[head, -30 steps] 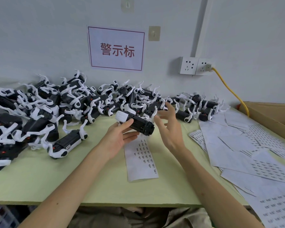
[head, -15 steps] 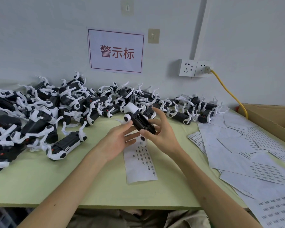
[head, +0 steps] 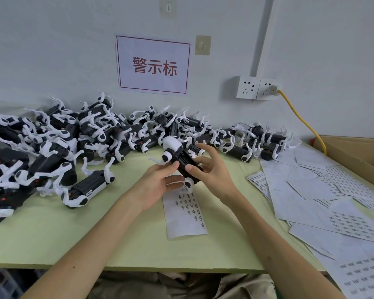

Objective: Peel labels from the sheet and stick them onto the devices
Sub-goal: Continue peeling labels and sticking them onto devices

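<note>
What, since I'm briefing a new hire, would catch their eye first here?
First, the heap of devices, black and white, at the back left, with a sign in red characters above it. Then the left hand and right hand holding one device above a label sheet in the middle. Loose sheets cover the right side.

Label sheet (head: 185,214) print illegibly small — cardboard box (head: 358,147) cropped at the right edge.
</note>
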